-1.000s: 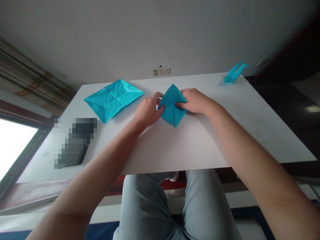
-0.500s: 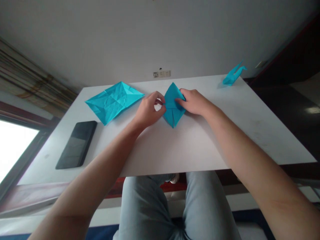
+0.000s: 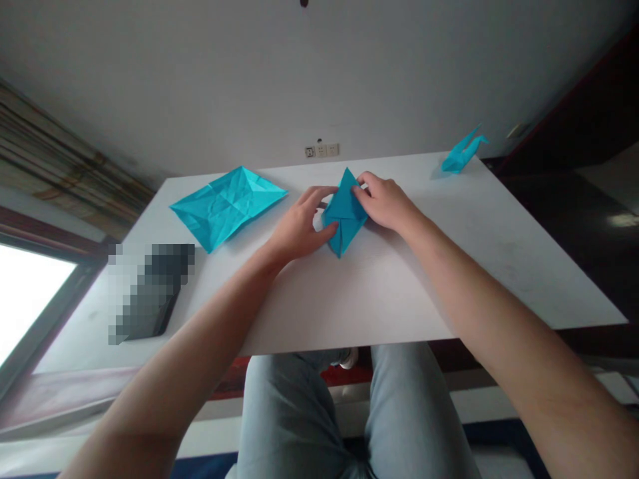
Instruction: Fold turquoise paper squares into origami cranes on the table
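Note:
A blue folded paper (image 3: 344, 216), kite-shaped with its point toward me, lies on the white table (image 3: 379, 286). My left hand (image 3: 299, 229) presses its left flap with thumb and fingers. My right hand (image 3: 384, 199) pinches the paper's upper right edge near the top corner. Both hands touch the same piece.
A creased, unfolded blue sheet (image 3: 227, 203) lies at the back left. A finished blue paper crane (image 3: 462, 153) stands at the back right corner. A dark flat device (image 3: 150, 293) rests near the left edge. Wall sockets (image 3: 322, 150) sit behind the table.
The side flaps of the folded paper have been brought inward, so the shape is narrower. Both hands have shifted slightly along its edges.

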Demonstrator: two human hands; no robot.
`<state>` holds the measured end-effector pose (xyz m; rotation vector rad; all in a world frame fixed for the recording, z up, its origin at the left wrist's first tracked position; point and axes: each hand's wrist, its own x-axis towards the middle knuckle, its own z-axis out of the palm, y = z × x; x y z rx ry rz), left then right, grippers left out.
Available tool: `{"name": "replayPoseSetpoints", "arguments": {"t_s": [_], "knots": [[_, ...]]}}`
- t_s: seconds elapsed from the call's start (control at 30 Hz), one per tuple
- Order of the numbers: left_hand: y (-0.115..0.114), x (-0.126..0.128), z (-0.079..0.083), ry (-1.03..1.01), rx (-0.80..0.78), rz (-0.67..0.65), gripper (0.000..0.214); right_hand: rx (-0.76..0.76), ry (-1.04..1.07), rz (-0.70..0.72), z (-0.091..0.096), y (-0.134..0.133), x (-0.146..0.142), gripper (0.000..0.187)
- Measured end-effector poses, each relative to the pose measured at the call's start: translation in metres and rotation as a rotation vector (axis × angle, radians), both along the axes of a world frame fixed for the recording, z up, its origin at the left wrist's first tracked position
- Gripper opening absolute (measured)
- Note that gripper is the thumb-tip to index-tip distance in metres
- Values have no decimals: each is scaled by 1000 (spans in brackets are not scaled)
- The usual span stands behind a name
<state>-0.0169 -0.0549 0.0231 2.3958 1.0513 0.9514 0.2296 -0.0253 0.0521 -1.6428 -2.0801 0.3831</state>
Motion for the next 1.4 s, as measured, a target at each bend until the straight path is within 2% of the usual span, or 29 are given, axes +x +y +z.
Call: {"name": "replayPoseSetpoints", "arguments": {"t_s": [0.23,0.37,0.5,0.73,0.93,1.03,1.17,1.3,1.4], "knots": [[2,0,-5,64,-10,-62,83,1,52,-10,-2,2,2,26],[0,1,-4,222,-111,14,72,-62,171,8,-1,3,7,32],[-2,1,-5,311,-119,83,66,-163,266,40,-1,5,13,22],[-1,1,-7,406,-102,63,63,-232,343,117,0,6,18,16],[-6,4,3,462,-115,20,58,-298,405,218,3,7,24,26],[-9,4,8,461,-133,-14,57,-291,429,269,0,8,27,35],[-9,3,10,435,-115,22,58,-251,354,308,-1,5,25,57],[-6,1,-1,384,-34,86,58,-251,316,363,0,2,21,54],[0,-1,-11,247,28,194,77,-263,243,410,2,1,21,52]]}}
